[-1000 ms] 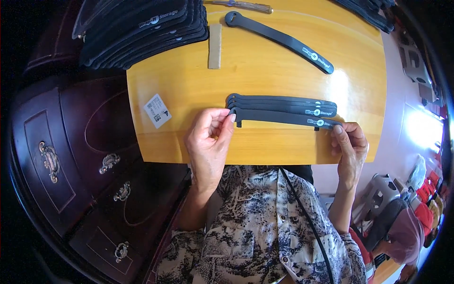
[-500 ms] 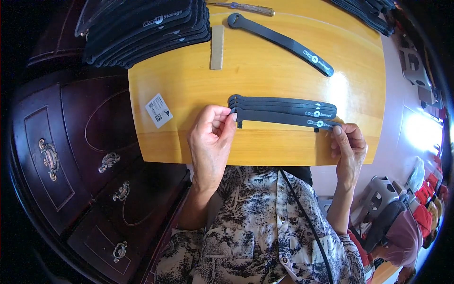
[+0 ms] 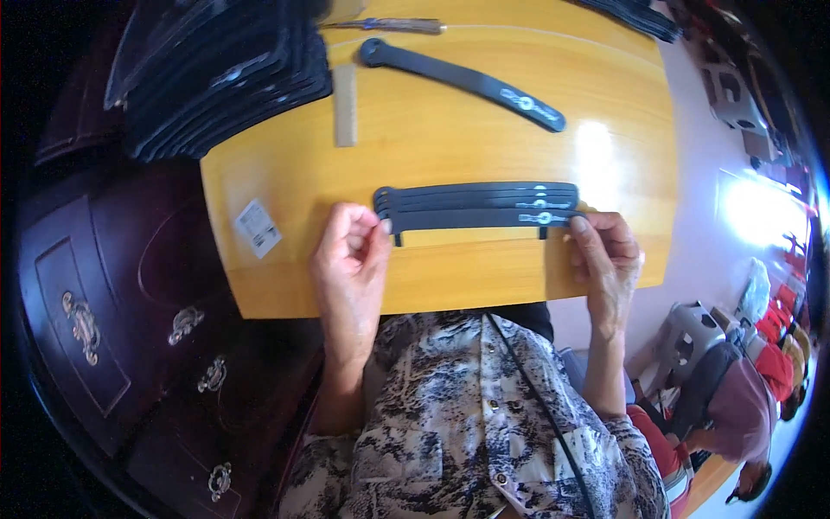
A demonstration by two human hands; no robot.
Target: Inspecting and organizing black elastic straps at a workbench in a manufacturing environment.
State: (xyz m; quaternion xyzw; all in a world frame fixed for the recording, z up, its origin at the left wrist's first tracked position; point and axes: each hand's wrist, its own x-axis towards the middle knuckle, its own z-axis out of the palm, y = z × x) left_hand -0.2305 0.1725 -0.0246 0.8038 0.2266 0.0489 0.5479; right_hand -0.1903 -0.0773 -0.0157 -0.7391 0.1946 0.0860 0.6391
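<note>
A black storage strap (image 3: 458,220) with a white printed mark lies stretched between my two hands along the near side of a fanned row of similar straps (image 3: 471,190). My left hand (image 3: 347,268) pinches its left end, beside the rounded ends of the row. At the other end, the thumb and fingers of my right hand (image 3: 609,264) are closed on the strap's tip. Two short black pieces (image 3: 398,240) stick out below the row; what they belong to is hidden. Farther back, another black strap (image 3: 462,78) with a round holed end lies slanted on the table.
Tall black stacks (image 3: 225,95) fill the table's far left corner. A tan strip (image 3: 345,105), a thin tool with a wooden-looking handle (image 3: 406,25) and a white label (image 3: 258,228) lie on the yellow table (image 3: 450,285). Dark drawers (image 3: 86,320) stand left; people (image 3: 735,406) sit at right.
The whole view has shifted, so the table appears farther left. Both hands have brought the held strap from a slant to nearly level, closer against the row.
</note>
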